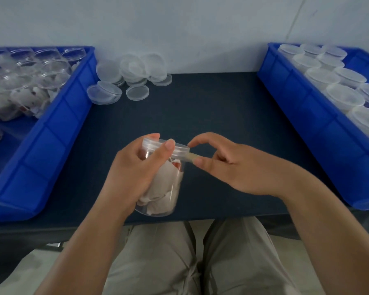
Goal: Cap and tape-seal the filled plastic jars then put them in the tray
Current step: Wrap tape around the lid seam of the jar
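Observation:
My left hand (134,171) grips a clear plastic jar (166,188) filled with white sachets, held tilted above the table's near edge. A translucent cap (179,149) sits on the jar, with my left thumb pressed on its rim. My right hand (228,165) pinches a short strip of clear tape (190,156) that runs from the cap's side to my fingertips. A blue tray (320,116) on the right holds several capped jars (343,97).
A blue tray (58,124) on the left holds several uncapped filled jars (30,81), some lying on their sides. Loose translucent caps (134,75) are piled at the back of the dark table (200,111). A pale wall stands behind. My knees show below the table edge.

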A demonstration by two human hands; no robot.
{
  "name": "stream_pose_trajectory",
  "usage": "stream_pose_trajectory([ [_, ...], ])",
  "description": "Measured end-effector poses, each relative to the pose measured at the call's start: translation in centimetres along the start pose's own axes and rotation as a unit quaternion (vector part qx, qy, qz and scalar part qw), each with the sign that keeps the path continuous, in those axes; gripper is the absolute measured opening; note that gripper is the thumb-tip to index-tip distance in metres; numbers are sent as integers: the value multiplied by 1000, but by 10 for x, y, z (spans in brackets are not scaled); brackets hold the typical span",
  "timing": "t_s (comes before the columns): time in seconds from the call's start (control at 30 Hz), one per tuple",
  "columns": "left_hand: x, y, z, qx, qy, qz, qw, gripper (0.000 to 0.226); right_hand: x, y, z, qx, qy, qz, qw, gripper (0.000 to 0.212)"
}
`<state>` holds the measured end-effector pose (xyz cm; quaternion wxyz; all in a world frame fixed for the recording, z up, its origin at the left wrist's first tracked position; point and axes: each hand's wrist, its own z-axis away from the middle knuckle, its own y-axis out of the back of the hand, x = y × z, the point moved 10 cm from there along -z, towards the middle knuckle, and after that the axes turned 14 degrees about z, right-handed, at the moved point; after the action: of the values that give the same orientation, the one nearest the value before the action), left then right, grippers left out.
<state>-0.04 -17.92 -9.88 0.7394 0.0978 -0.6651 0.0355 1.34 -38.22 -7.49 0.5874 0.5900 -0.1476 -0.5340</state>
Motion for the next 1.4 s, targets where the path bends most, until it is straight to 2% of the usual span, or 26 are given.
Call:
stream_pose_trajectory([
  [0.13, -5, -4, 2, -10, 22, 30, 999, 80, 12, 9, -1, 43, -31, 20, 998, 49],
  [0.27, -20, -15, 4, -60, 87, 109, 988, 90, 20, 7, -10, 27, -47, 2, 999, 68],
  [0.4, -27, -35, 7, -175, 131, 258, 941, 81, 8, -5, -17, -9, 0, -39, 999, 73],
  [0.47, -26, -40, 9, -218, 145, 282, 923, 81, -3, -10, -18, -17, 43, -57, 997, 76],
  [0.5, -24, -39, 7, -221, 143, 270, 926, 80, -5, -11, -19, -13, 55, -67, 996, 77],
  [0.57, -16, -28, -1, -178, 94, 198, 959, 77, -6, -9, -20, 17, 56, -85, 995, 72],
  [0.63, 0, -16, -5, -107, 14, 106, 988, 62, -1, -3, -21, 71, 37, -104, 991, 62],
  [0.73, 3, -18, 2, -56, -13, 30, 998, 49, 7, 3, -21, 138, 1, -126, 982, 40],
  [0.8, -5, -26, 7, -58, 2, 22, 998, 59, 7, 0, -19, 151, 0, -127, 980, 36],
  [0.87, -9, -30, 8, -52, -2, 13, 999, 86, 5, -4, -18, 156, 4, -136, 978, 37],
  [0.9, -9, -30, 8, -47, -5, 16, 999, 92, 4, -6, -18, 153, 4, -141, 978, 40],
  [0.93, -9, -31, 8, -44, -5, 26, 999, 93, 3, -6, -18, 146, 4, -143, 979, 44],
  [1.07, -17, -24, 3, -24, 29, 115, 993, 67, 9, -7, -14, 70, -7, -121, 990, 63],
  [1.2, -11, -1, -3, 27, 7, 99, 995, 69, 22, 2, -2, 40, -6, -59, 997, 42],
  [1.3, -10, 4, -5, 33, 14, 97, 995, 72, 22, 2, 1, 30, 2, 28, 999, 39],
  [1.4, -7, 6, -7, 32, 19, 111, 993, 72, 25, 6, -3, 49, -3, 46, 998, 33],
])
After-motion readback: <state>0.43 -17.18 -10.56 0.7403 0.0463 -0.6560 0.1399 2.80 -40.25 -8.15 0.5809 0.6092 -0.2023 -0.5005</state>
